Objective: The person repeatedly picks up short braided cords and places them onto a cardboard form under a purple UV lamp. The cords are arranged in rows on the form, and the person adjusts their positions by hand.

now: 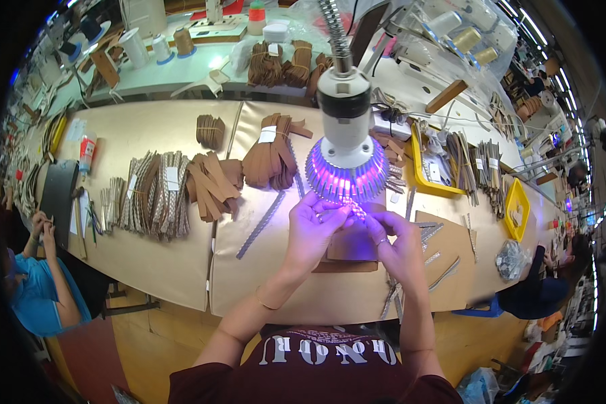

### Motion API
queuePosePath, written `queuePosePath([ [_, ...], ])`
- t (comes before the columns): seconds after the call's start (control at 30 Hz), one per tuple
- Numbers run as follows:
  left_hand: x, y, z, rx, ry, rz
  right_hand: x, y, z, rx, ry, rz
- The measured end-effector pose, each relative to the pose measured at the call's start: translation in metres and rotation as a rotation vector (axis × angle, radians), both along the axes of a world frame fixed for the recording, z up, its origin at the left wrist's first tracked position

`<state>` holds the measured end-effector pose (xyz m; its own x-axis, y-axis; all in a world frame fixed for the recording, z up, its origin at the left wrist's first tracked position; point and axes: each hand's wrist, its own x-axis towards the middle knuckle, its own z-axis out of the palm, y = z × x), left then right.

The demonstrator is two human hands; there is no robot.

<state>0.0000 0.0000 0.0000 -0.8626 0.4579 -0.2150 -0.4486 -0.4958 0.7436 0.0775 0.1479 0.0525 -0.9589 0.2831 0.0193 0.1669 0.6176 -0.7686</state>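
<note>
Under a lamp [349,121] glowing purple, a short braided strip [357,211] is stretched between my two hands. My left hand [318,225] pinches its left end with thumb and fingers. At the other end my right hand [393,237] is closed on it with the fingertips. Purple light washes over the strip, so its true colour is unclear. Below the hands lies a brown flat piece [353,245], partly covered by my fingers. A grey braided strip [260,225] rests on the table to the left.
Bundles of brown strips [268,158] and braided strips [156,195] lie left of the lamp. Cut strips [444,272] are scattered at the right, near yellow trays [516,219]. Thread spools [136,48] stand at the back. A co-worker in blue [44,293] sits at the left.
</note>
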Motion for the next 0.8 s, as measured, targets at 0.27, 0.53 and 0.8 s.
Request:
queuePosePath([
  [0.27, 0.012, 0.003, -0.028, -0.491, 0.435, 0.025, -0.021, 0.011, 0.004, -0.021, -0.002, -0.107],
  [0.53, 0.043, 0.016, -0.057, -0.721, 0.764, 0.161, -0.037, 0.034, 0.013, 0.42, -0.12, 0.034],
  [0.8, 0.049, 0.015, -0.064, -0.714, 0.745, 0.098, -0.042, 0.037, -0.014, 0.578, -0.268, 0.001],
])
